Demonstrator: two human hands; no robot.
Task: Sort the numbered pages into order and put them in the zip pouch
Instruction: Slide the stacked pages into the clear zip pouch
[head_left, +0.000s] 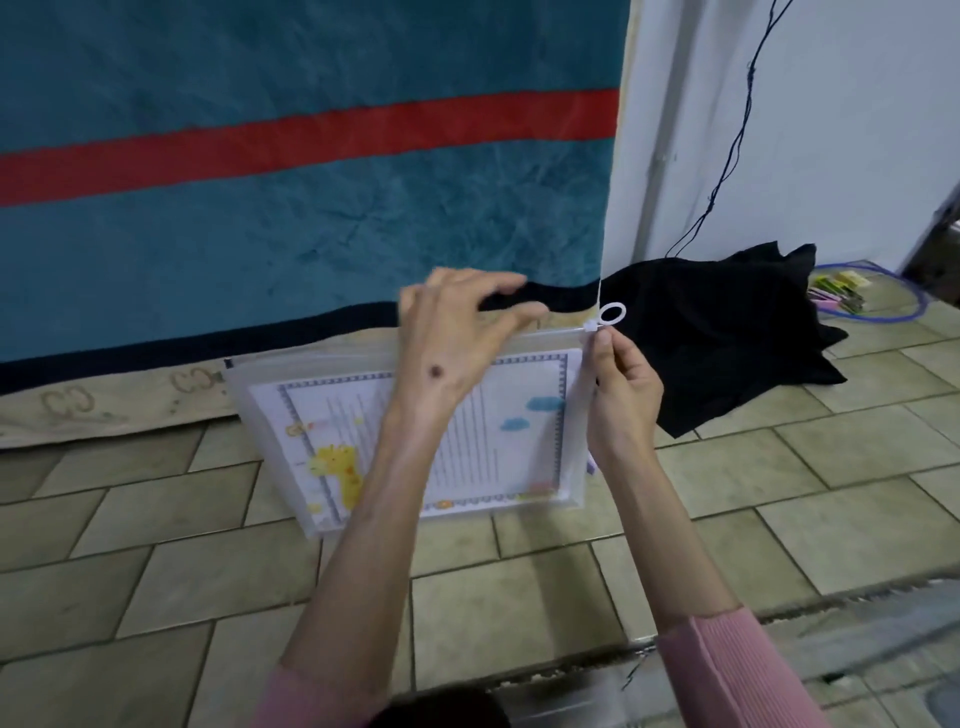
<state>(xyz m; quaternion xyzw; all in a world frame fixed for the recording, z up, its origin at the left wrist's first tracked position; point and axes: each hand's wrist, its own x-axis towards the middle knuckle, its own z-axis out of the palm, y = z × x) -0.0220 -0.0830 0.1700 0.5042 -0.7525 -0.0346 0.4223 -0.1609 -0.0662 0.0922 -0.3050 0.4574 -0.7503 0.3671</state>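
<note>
Standing tilted on tiled floor, zip pouch (270, 415) with pages (519, 415) inside, top edge pinched by left hand (452, 343), slider (590, 327) pinched by right hand (626, 387), at far right.

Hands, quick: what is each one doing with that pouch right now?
Left hand: fingers curled over the top edge of the zip pouch, gripping it.
Right hand: fingers pinching the white zip slider at the pouch's right end.

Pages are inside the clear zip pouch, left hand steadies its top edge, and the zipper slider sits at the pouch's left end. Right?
Not quite. In the head view the zipper slider sits at the right end of the zip pouch, by the right hand. The pages are inside; the left hand steadies the top edge.
</note>
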